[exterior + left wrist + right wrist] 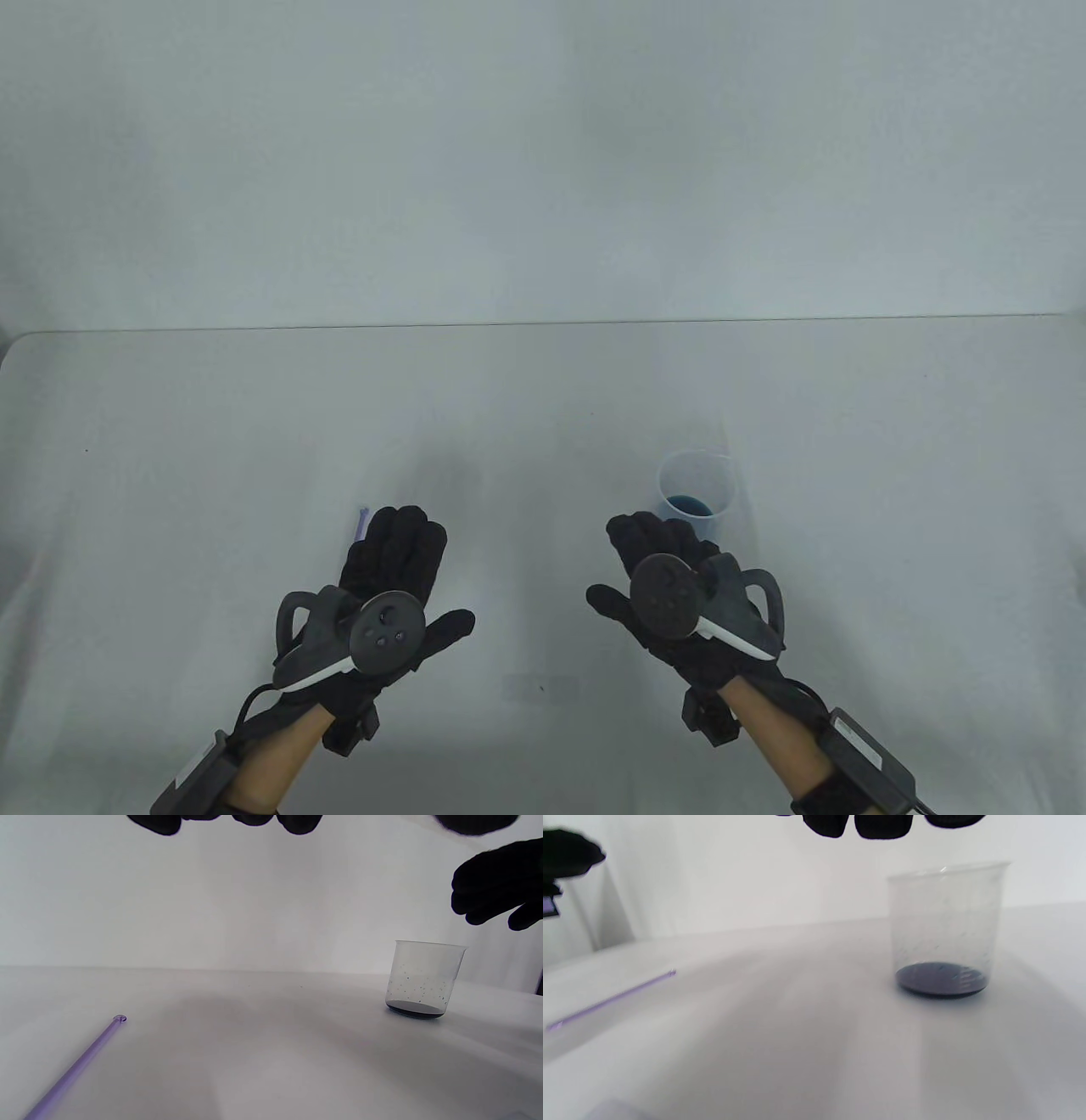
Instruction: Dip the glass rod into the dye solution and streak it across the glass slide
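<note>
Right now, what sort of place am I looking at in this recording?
Probably a lab-style demo bench. A plain white table against a blank wall holds a clear beaker with a little dark blue dye and a purple rod lying flat. Both gloved hands hover above, holding nothing.

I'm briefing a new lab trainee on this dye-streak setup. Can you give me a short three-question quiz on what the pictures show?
1. True or false: the left hand is gripping the purple rod.
2. Multiple choice: where does the dye sit in the clear beaker? A) filled to the rim B) a shallow layer at the bottom C) there is none
3. Fill in: in the table view, the beaker stands just beyond the ____ hand.

Key:
1. False. The rod lies flat on the table, with the left hand's fingers above it.
2. B.
3. Right: the right hand hovers near the beaker, holding nothing.
</note>
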Motion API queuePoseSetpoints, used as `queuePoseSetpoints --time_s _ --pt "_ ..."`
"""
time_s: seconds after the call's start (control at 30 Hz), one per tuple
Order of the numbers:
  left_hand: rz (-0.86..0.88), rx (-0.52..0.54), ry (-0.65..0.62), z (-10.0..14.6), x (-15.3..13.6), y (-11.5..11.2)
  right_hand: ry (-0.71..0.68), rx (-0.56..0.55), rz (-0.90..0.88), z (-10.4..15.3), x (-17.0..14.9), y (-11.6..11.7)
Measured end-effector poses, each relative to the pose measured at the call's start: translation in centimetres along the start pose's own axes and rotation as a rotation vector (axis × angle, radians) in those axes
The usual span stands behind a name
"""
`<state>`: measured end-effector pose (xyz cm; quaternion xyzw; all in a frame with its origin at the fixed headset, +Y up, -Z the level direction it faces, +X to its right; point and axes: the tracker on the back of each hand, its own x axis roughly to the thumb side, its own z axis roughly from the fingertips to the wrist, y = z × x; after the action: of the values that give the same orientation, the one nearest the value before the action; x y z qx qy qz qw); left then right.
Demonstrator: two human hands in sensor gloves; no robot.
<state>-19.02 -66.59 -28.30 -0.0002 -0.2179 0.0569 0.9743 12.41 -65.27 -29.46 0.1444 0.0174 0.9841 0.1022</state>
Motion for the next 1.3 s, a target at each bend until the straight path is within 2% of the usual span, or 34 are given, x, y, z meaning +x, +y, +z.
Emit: queuePoseSetpoints --time_s 0.23,0.43,0.57,0.63,0.73,0.9,1.07,1.17,1.3 --pt "0.015 -0.006 0.010 -0.1 -0.2 -0.2 0.022 -0.027 -0.036 1.2 -2.3 0.8" --pt "0.003 -0.004 0.048 -0.6 -1.0 0.3 0.018 -0.040 -0.032 1.2 -2.2 0.8" --pt "-0.041 0.012 0.180 -1.9 -4.1 2.0 0.018 -0.059 -0.029 1.3 -2.2 0.6" --pt "-0.079 -0.020 0.259 -2.5 -5.8 2.1 0.017 -0.062 -0.035 1.3 -2.2 0.6" --pt "-0.137 -0.102 0.373 -3.5 -8.1 1.1 0.012 -0.072 -0.025 1.4 -2.1 0.6" --pt "-0.167 -0.285 0.511 -4.6 -10.2 -2.1 0.011 -0.078 -0.021 1.4 -2.1 0.6" --pt "-0.188 -0.411 0.599 -5.6 -10.9 -5.2 0.017 -0.088 -0.019 1.4 -2.2 0.6" --pt "-0.211 -0.474 0.633 -6.1 -10.9 -6.3 0.020 -0.090 -0.019 1.4 -2.2 0.5" --pt "-0.273 -0.495 0.666 -6.8 -10.8 -7.1 0.023 -0.094 -0.016 1.5 -2.3 0.5"
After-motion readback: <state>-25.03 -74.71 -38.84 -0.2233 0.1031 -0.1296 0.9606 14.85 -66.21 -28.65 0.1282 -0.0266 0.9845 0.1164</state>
